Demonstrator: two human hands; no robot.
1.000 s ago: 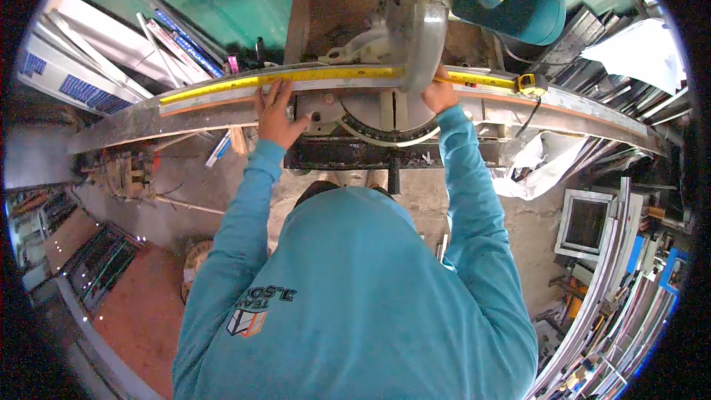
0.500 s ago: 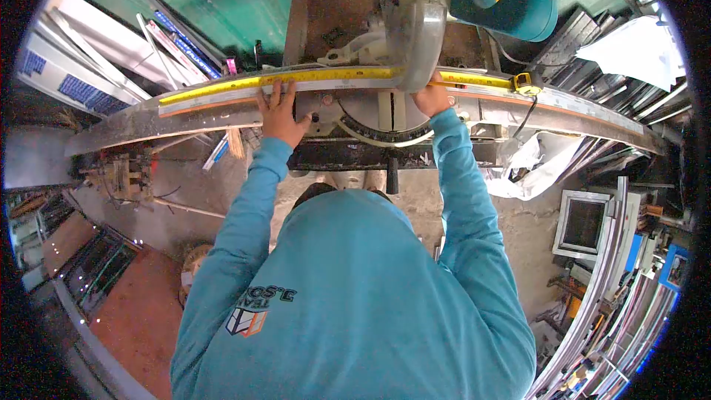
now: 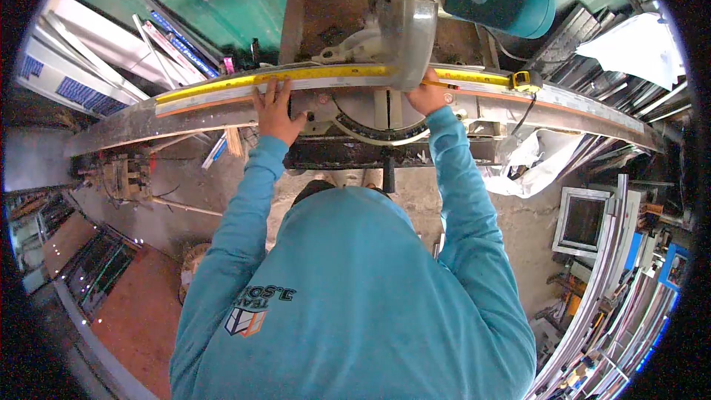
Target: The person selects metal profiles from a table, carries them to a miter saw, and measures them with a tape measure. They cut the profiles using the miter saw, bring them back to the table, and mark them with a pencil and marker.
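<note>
Along the strip [image 3: 341,82], the tape measure [image 3: 526,81] is laid, touched by the open left hand [image 3: 275,115]; a pencil [image 3: 450,87] is grasped by the right hand [image 3: 424,98], no mark discernible.

From here, the clear guard [image 3: 415,44] blocks a straight pass along the yellow tape [image 3: 326,72] between left hand [image 3: 275,112] and right hand [image 3: 427,98], where a pencil [image 3: 446,85] juts out. Room opens between the sleeves [image 3: 248,185], around the protruding handle [image 3: 388,174].
</note>
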